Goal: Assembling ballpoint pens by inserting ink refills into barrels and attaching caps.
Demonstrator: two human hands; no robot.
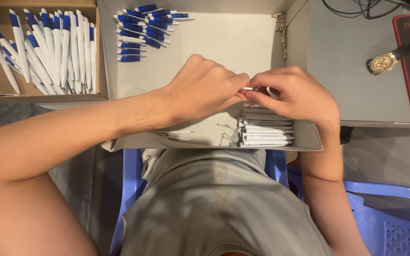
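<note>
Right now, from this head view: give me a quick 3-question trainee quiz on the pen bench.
1. True or false: both hands meet over the white tray on one thin white part.
2. Where do the finished blue-and-white pens lie? A) in the brown box at the far left B) on the blue chair C) on the grey table beside the watch
3. Fill in: the small metal springs lie next to the stack of white ____.

Key:
1. True: left hand and right hand pinch it together.
2. A
3. barrels
</note>
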